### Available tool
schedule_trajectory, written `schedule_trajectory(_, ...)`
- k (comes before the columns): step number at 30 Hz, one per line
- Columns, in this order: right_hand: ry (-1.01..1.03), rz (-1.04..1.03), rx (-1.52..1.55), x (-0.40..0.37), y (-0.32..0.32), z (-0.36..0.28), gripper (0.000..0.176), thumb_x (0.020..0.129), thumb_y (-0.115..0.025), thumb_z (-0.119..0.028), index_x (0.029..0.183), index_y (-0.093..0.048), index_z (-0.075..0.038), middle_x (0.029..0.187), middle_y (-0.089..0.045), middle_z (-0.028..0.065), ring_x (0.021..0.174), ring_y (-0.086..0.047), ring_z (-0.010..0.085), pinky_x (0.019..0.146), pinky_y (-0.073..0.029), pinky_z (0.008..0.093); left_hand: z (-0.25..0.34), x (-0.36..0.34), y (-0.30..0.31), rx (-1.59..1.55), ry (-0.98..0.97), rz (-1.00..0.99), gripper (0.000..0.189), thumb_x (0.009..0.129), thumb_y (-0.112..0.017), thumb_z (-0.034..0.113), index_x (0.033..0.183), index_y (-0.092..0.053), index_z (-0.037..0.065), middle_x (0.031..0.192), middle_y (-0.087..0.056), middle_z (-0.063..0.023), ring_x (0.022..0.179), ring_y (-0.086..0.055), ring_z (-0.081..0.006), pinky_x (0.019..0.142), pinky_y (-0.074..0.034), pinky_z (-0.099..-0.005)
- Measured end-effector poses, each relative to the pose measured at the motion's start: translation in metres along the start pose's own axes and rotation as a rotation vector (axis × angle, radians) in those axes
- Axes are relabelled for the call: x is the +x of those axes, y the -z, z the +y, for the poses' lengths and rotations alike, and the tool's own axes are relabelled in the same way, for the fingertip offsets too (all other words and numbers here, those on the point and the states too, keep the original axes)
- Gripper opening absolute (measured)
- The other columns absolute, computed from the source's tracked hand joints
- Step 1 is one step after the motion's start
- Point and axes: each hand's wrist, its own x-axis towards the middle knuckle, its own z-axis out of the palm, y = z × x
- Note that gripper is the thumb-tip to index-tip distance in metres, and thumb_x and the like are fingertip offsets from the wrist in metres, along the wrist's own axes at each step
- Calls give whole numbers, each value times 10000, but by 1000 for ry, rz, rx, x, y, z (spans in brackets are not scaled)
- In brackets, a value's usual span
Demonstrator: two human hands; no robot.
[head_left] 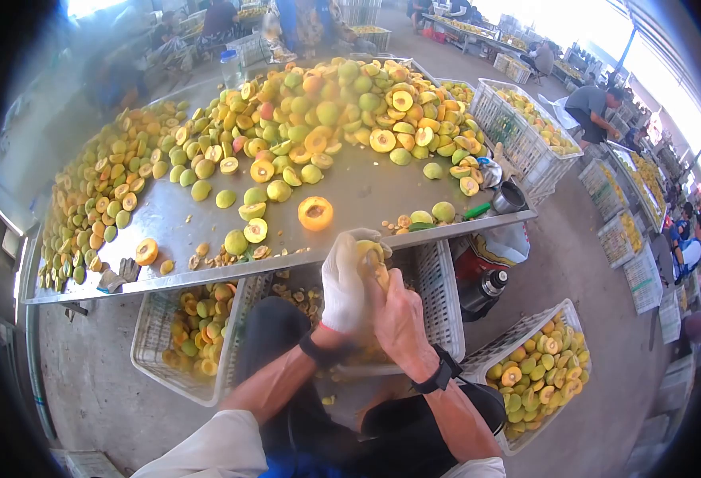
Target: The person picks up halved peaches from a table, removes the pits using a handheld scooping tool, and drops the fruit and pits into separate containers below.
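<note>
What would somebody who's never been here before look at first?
Probably the huge heap of yellow-green and orange fruit, many pieces cut open, spread over the shiny metal table. Next, perhaps the bright orange cut fruit, sitting apart near the table's front edge. Just below it, the left hand in a white glove holds a yellowish fruit piece, with the bare right hand close beside it.

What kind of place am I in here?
Probably a fruit-processing shed: a metal table heaped with halved fruit, plastic crates of more fruit, and other people working at similar tables behind.
</note>
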Motion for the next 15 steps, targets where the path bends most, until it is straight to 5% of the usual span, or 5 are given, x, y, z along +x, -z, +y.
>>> schedule_trajectory(4, -61, -70, 9, -1, 4, -7, 231, 1053, -550, -188, 1022, -504, 36, 763, -606, 314, 787, -625, 528, 644, -480, 565, 5, -3, -6, 33, -64, 26, 443, 1122, -376, 378, 1081, -627, 15, 886, -680, -82, 827, -617, -134, 767, -502, -282)
schedule_trajectory(7, 28, -18, 105, 0, 3, -3, 260, 1024, -633, -223, 966, -525, 6, 662, -610, 272, 648, -615, 513, 551, -481, 556, 6, 0, -3, 50, -84, 9, 444, 1123, -372, 373, 1061, -626, 14, 874, -681, -83, 808, -618, -133, 751, -503, -282)
schedule_trajectory(15, -29, 64, 90, -7, 4, -10, 258, 1032, -624, -229, 987, -505, -4, 693, -624, 278, 692, -645, 504, 564, -501, 538, 11, -6, -16, 97, -139, 30, 454, 1127, -356, 366, 1085, -632, 8, 889, -695, -94, 836, -640, -143, 779, -516, -289)
